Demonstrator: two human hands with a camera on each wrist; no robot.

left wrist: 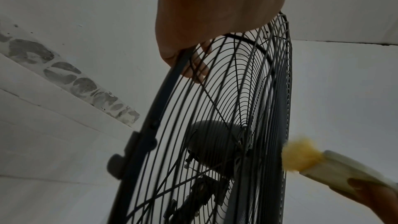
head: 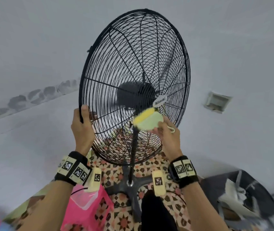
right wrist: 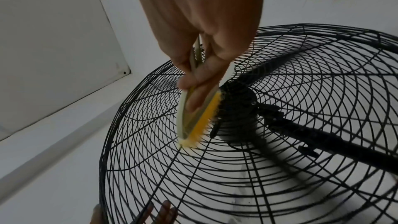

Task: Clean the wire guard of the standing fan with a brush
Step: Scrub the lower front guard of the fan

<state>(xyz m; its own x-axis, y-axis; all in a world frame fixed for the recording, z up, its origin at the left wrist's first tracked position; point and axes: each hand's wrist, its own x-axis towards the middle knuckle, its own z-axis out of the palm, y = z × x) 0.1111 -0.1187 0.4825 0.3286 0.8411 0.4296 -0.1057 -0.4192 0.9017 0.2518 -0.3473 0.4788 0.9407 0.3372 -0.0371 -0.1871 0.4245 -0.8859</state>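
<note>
Left hand is gripping the outer rim of the wire guard, thumb over the front, fingers curling behind through the wires. Risk here: the fan is standing on a thin pole over a small base and looks tilted back, so if this grip is slipping while the other side is pushing, the head could be swinging or the whole fan tipping. Fingers poking behind the wires could also be getting pinched.

Guard is sitting centre frame, black, round, domed, thin concentric rings with radial spokes, dark motor hub behind and a white name badge at the middle.

Right hand is closing its grip on the brush, pale green back, yellow bristles, pressing on the wires just below the badge. Pushing too hard could be bending thin wires, snagging bristles on the spokes, or knocking the badge. Brush looks motion-blurred, so a fast stroke could be sliding off the guard.
</note>
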